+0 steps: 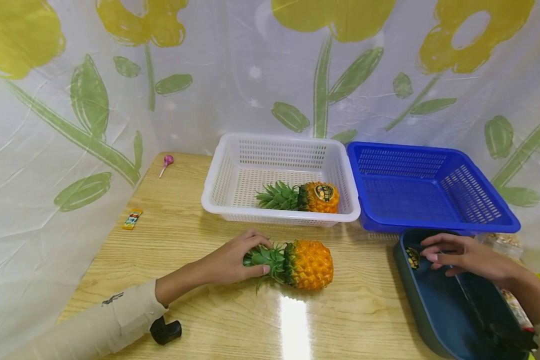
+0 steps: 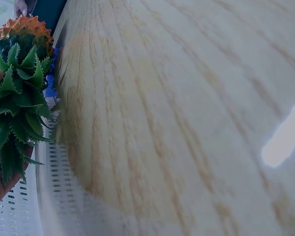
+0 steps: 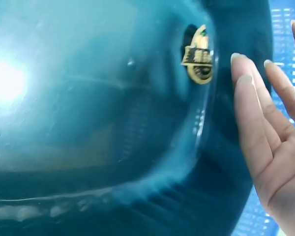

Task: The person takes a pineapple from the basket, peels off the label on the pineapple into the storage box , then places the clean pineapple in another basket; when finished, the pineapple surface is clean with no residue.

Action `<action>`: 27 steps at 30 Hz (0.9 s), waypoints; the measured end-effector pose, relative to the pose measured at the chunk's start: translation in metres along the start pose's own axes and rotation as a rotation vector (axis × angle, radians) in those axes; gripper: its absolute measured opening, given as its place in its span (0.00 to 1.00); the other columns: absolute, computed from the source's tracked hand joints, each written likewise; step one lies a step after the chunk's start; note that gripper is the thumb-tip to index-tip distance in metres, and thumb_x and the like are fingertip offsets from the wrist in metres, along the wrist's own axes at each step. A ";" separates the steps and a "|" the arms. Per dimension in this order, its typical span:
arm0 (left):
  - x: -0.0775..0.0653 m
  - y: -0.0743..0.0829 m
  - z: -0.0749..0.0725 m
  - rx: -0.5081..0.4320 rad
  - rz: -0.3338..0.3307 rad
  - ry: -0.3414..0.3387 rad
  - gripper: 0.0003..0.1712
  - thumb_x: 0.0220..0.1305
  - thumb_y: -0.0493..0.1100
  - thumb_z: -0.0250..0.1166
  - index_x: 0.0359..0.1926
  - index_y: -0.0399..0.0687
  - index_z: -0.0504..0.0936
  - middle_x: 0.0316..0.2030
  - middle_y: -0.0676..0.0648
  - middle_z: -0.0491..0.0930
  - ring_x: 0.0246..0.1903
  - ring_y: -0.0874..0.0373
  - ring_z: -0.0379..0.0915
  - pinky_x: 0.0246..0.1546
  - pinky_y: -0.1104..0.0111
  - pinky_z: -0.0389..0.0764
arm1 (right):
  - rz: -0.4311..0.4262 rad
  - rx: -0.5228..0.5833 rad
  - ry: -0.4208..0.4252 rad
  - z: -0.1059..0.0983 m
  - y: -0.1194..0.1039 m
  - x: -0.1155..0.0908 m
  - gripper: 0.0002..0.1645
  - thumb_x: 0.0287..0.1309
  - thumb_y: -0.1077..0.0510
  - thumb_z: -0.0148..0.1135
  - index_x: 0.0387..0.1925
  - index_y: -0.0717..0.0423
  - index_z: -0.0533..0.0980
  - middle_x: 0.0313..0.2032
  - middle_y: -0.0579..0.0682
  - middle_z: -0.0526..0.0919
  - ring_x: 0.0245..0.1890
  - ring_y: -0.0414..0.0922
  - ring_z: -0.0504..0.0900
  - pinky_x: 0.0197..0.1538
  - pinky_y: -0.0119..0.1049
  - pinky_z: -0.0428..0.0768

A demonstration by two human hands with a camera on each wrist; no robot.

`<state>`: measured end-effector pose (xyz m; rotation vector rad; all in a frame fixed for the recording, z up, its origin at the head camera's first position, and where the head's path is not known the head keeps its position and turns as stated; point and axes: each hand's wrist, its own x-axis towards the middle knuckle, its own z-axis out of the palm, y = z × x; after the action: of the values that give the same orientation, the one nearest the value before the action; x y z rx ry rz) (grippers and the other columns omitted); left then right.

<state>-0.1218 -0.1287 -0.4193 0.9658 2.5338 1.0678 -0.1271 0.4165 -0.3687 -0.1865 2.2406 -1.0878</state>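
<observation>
My left hand (image 1: 244,257) grips the leafy green crown of a toy-like orange pineapple (image 1: 311,265), which lies on its side on the table. In the left wrist view the leaves (image 2: 19,108) fill the left edge, with part of the hand behind them. Over the far end of a dark teal tub (image 1: 436,310), my right hand (image 1: 470,257) hovers with relaxed, fairly straight fingers and nothing in them. Beside its fingertips, a black and gold oval sticker (image 3: 200,56) is on the tub's inner surface. A second pineapple (image 1: 321,196), bearing a similar sticker, lies in the white basket (image 1: 270,214).
A blue basket (image 1: 436,225) stands right of the white one, behind the tub. On the left of the table (image 1: 171,195) lie a pink lollipop (image 1: 167,162) and a small wrapped sweet (image 1: 132,219). Packaged items (image 1: 506,245) show beyond the tub's right side.
</observation>
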 end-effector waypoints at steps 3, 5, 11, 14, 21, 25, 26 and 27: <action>-0.001 -0.001 0.000 0.006 -0.007 -0.003 0.25 0.66 0.57 0.66 0.60 0.55 0.76 0.63 0.47 0.70 0.61 0.48 0.70 0.58 0.49 0.74 | -0.009 -0.005 -0.006 0.003 -0.005 -0.002 0.32 0.75 0.53 0.52 0.71 0.67 0.60 0.59 0.58 0.79 0.50 0.45 0.85 0.46 0.45 0.84; -0.001 -0.001 -0.001 0.010 -0.011 -0.005 0.26 0.66 0.58 0.66 0.61 0.55 0.76 0.63 0.48 0.70 0.61 0.49 0.70 0.59 0.49 0.74 | -0.012 0.006 -0.019 0.005 -0.011 -0.003 0.31 0.75 0.54 0.52 0.71 0.64 0.60 0.59 0.57 0.78 0.51 0.45 0.85 0.47 0.45 0.83; -0.001 0.000 -0.002 0.008 -0.021 -0.011 0.26 0.66 0.57 0.66 0.61 0.55 0.76 0.63 0.49 0.70 0.62 0.50 0.69 0.59 0.49 0.73 | -0.093 0.024 -0.070 0.017 -0.031 -0.005 0.28 0.75 0.58 0.52 0.70 0.62 0.62 0.59 0.51 0.81 0.53 0.46 0.84 0.47 0.40 0.83; -0.002 0.000 -0.002 0.008 -0.022 -0.013 0.26 0.66 0.57 0.66 0.61 0.55 0.76 0.62 0.49 0.70 0.61 0.50 0.70 0.59 0.49 0.74 | -0.163 0.032 -0.090 0.024 -0.041 -0.003 0.26 0.75 0.61 0.51 0.69 0.65 0.62 0.59 0.50 0.81 0.53 0.45 0.84 0.47 0.41 0.83; -0.001 0.001 -0.003 0.007 -0.018 -0.016 0.27 0.66 0.57 0.66 0.62 0.54 0.75 0.62 0.49 0.70 0.61 0.50 0.69 0.59 0.49 0.74 | -0.264 0.011 -0.073 0.041 -0.060 0.008 0.23 0.73 0.62 0.54 0.66 0.63 0.67 0.55 0.47 0.83 0.49 0.49 0.84 0.44 0.43 0.83; 0.000 0.000 -0.002 0.011 0.001 -0.009 0.26 0.66 0.56 0.66 0.61 0.53 0.76 0.62 0.48 0.71 0.61 0.50 0.69 0.58 0.49 0.74 | -0.297 0.013 -0.064 0.051 -0.069 0.016 0.22 0.72 0.61 0.56 0.64 0.62 0.69 0.52 0.46 0.83 0.46 0.49 0.84 0.42 0.41 0.83; 0.000 0.000 -0.001 0.014 0.007 -0.008 0.26 0.66 0.56 0.66 0.61 0.53 0.76 0.61 0.48 0.71 0.61 0.50 0.69 0.58 0.49 0.74 | -0.304 0.016 -0.063 0.053 -0.071 0.018 0.22 0.72 0.61 0.56 0.64 0.62 0.69 0.51 0.47 0.83 0.46 0.48 0.84 0.42 0.41 0.83; 0.000 0.000 -0.001 0.014 0.009 -0.007 0.26 0.66 0.56 0.66 0.61 0.53 0.76 0.61 0.48 0.71 0.61 0.50 0.69 0.58 0.49 0.74 | -0.305 0.015 -0.061 0.055 -0.073 0.021 0.22 0.72 0.61 0.56 0.64 0.62 0.69 0.51 0.46 0.83 0.45 0.47 0.84 0.41 0.40 0.83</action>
<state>-0.1223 -0.1290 -0.4187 0.9831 2.5369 1.0485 -0.1206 0.3249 -0.3493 -0.5624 2.1954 -1.2370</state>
